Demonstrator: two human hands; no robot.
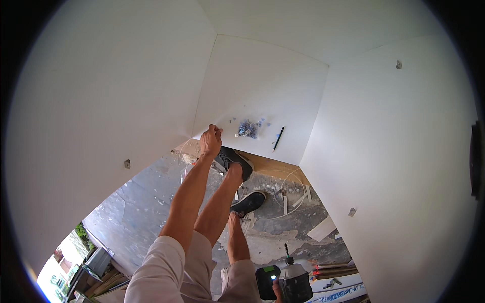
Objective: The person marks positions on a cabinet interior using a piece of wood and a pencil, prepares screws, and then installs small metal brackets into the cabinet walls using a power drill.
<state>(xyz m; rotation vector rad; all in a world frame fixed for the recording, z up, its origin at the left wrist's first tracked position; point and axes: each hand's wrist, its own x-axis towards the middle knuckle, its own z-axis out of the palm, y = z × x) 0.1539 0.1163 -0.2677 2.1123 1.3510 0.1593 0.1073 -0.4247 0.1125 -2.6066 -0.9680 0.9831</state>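
My left hand point(211, 140) is over the front left edge of a white cabinet bottom panel point(262, 70), its fingers pinched together; whatever they hold is too small to make out. Just right of it lies a small heap of bluish and metallic bits point(247, 129), with loose pieces scattered around it. Further right a dark pencil point(279, 139) rests on the same panel. Low in the view my right hand point(277, 290) grips a cordless drill point(293, 279) with a bit pointing forward and its light on. Most of that hand is hidden.
White side panels point(91, 91) point(394, 141) rise left and right, bearing small grey brackets point(127, 164). Below, the stained concrete floor point(151, 202) carries white strips point(285, 204), a thin looped cord point(283, 192) and a pale board piece point(322, 229). My shoes point(248, 203) stand near the cabinet's front.
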